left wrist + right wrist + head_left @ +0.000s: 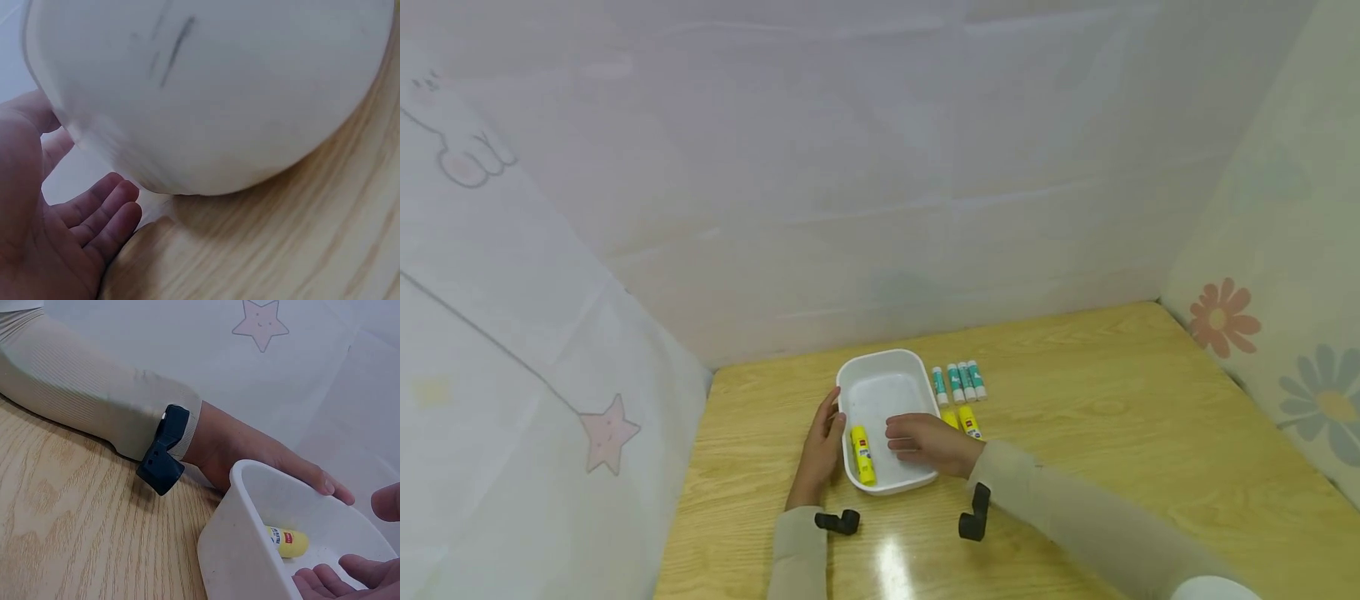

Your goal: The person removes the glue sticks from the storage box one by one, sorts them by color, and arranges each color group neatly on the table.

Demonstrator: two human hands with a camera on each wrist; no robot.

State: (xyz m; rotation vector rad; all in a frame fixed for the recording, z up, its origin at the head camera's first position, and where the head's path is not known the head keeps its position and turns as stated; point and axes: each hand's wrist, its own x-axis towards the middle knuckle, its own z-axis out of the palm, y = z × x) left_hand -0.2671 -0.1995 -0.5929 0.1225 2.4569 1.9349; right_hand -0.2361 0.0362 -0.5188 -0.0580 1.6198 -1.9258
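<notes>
A white plastic bin (887, 392) stands on the wooden table. One yellow glue stick (862, 456) lies in it along the left wall; its end also shows in the right wrist view. My left hand (822, 447) rests against the bin's left side, thumb at the rim, the other fingers loosely extended. In the left wrist view the bin's outer wall (219, 106) covers some fingertips. Over the bin's right part hovers my right hand (934, 443), fingers slightly bent and apart, with nothing between thumb and fingers. Two yellow glue sticks (970, 422) lie right of the bin, one partly hidden by this hand.
Several white-and-teal glue sticks (966, 381) lie side by side at the bin's back right. The wooden table (1120, 400) extends to the right. Pale printed cloth (880, 208) closes off the back and both sides. A white rounded object (1213, 588) shows at the bottom right corner.
</notes>
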